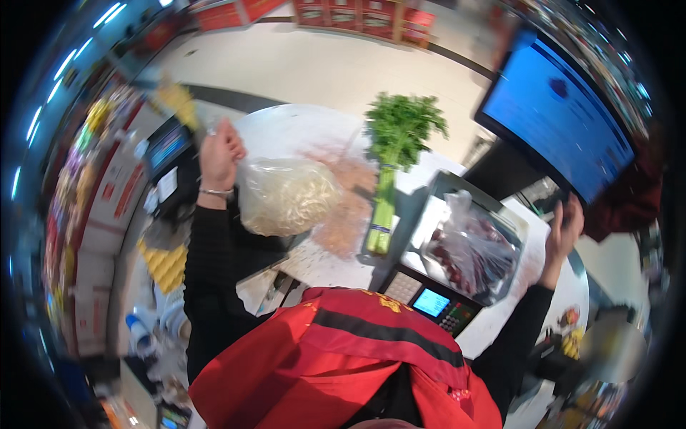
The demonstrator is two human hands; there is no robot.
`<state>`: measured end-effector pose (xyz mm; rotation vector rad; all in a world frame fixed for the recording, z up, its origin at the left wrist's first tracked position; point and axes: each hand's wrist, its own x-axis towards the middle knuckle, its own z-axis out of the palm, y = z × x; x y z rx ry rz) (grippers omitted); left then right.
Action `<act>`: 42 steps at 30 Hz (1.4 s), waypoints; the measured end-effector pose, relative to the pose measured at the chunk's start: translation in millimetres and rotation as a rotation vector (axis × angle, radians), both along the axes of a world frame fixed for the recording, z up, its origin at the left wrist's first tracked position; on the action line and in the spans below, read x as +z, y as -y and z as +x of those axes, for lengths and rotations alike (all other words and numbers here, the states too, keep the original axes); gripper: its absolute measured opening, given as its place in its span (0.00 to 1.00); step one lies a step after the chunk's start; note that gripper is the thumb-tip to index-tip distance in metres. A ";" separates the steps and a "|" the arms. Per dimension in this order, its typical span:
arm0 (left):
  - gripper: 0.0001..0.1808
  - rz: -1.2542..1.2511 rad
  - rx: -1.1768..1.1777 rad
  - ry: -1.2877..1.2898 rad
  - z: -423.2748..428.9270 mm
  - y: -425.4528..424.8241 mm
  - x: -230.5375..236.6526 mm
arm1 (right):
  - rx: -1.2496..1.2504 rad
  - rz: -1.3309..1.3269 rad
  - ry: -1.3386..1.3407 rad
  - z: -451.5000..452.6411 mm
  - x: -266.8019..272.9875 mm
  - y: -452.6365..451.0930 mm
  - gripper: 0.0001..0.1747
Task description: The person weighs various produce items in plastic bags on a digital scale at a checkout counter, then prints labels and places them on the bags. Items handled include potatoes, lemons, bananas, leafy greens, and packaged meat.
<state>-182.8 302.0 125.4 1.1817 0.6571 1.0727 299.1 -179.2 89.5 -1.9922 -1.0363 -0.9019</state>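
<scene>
My left hand [221,155], a bracelet at its wrist, is closed at the upper left edge of a clear plastic bag [289,197] of pale, noodle-like strands; whether it grips the film I cannot tell. My right hand [565,228] is raised at the right, below the monitor, its fingers partly bent and blurred. Between my hands a bunch of celery [385,198], bound with bands, lies on the white counter. Right of it, a clear bag of dark red pieces [471,252] rests on the metal tray of a digital scale [431,302].
A large monitor [557,107] stands at the upper right beyond the scale. A small dark terminal with a lit screen [169,147] is left of my left hand. White cartons [110,187] and packaged goods line the left side. Red boxes [348,19] stand across the floor.
</scene>
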 end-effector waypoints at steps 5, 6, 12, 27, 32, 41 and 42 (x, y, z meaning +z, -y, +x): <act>0.21 0.069 -0.036 -0.299 -80.8 30.0 2.1 | -0.186 0.182 -0.629 -24.2 -142.8 116.3 0.14; 0.21 0.083 -0.029 -0.348 -95.9 32.5 2.4 | -0.213 0.319 -0.746 -31.2 -167.2 134.6 0.15; 0.22 0.277 0.036 -0.409 -163.6 61.2 -20.1 | -0.335 0.319 -1.043 -74.0 -269.2 183.0 0.07; 0.22 0.788 0.644 -0.626 -146.0 62.9 -45.8 | -0.462 -0.084 -1.070 -113.5 -325.9 168.3 0.16; 0.23 0.482 0.601 -0.543 -150.4 62.2 -42.3 | -0.487 -0.766 -0.922 -109.2 -229.6 182.4 0.11; 0.26 0.568 0.655 -0.655 -147.8 58.8 -44.5 | -0.160 -0.346 -0.548 -98.0 -157.4 52.7 0.21; 0.26 0.540 0.671 -0.620 -147.2 59.0 -44.4 | -0.156 -0.131 -0.556 -95.1 -164.7 47.0 0.22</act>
